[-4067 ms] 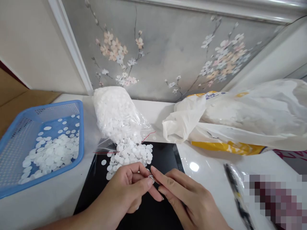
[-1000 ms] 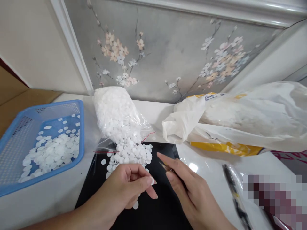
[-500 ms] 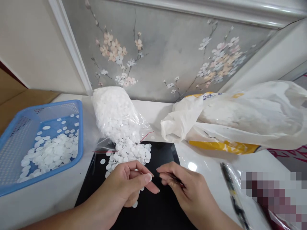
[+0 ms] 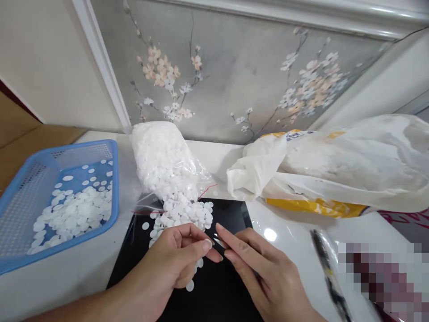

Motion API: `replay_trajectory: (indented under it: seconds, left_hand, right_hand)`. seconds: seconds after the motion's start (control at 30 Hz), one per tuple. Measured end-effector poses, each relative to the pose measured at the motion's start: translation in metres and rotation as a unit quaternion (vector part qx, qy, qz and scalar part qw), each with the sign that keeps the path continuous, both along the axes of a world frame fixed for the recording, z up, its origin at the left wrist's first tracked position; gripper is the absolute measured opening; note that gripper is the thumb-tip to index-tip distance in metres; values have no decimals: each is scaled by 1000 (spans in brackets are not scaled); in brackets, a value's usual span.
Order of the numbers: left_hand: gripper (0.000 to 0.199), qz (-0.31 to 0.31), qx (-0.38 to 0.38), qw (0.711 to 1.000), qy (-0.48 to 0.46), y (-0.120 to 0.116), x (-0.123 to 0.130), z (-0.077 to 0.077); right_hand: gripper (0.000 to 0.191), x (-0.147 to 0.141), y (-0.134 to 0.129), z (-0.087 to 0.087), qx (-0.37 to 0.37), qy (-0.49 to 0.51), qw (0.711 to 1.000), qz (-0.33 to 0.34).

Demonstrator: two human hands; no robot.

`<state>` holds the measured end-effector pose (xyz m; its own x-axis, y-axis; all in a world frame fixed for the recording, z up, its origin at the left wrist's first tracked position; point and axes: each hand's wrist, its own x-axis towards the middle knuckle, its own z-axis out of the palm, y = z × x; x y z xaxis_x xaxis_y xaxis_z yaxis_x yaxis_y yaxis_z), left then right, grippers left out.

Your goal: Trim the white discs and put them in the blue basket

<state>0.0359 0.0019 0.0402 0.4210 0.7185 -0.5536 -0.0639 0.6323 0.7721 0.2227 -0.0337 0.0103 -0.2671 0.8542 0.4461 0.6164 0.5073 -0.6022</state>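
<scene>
My left hand [image 4: 182, 255] is closed in a pinch over the black mat [image 4: 214, 290], holding a small white disc [image 4: 208, 243] at the thumb tip, most of it hard to make out now. Close by on the right, my right hand [image 4: 264, 268] is closed around a small tool with a thin, silvery pointed tip [image 4: 220, 242]; its body is hidden by the fingers. The tip points at the left hand's fingertips, just short of them. Behind the left hand lies a heap of white discs [image 4: 187, 212], spilling from a clear zip bag [image 4: 161, 156].
At the left stands a blue basket [image 4: 114, 188] with many white discs inside. A white and yellow plastic bag [image 4: 335, 165] lies at the back right. Near the right edge are a dark pen-like item [image 4: 326, 268] in clear wrap and a blurred-out patch. A floral panel rises behind.
My right hand has turned and its fingers have straightened, bringing the tool's pointed tip into view near the left fingertips. The left hand keeps nearly the same place. The camera view has shifted slightly.
</scene>
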Motion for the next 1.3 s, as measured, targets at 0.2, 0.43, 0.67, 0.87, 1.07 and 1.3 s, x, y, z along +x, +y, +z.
replay_trajectory:
  seconds: [0.2, 0.43, 0.67, 0.87, 1.07, 1.3]
  left_hand:
    - [13, -8, 8, 1000, 6, 1, 1, 3]
    - [16, 0, -2, 1000, 22, 0, 2, 3]
    - [18, -14, 7, 999, 36, -1, 1, 2]
    - [18, -23, 8, 999, 43, 0, 2, 2]
    - [19, -28, 13, 998, 49, -2, 1, 0]
    - [19, -42, 19, 998, 50, -1, 1, 5]
  right_hand:
    - [39, -2, -4, 1, 27, -14, 999, 14]
    - [37, -2, -4, 0, 34, -25, 999, 18]
    - [34, 0, -3, 1, 42, -37, 998, 14]
    - [32, -2, -2, 3, 39, -38, 998, 17]
    - [32, -2, -3, 2, 47, -40, 998, 14]
    - [33, 0, -4, 7, 45, -41, 998, 12]
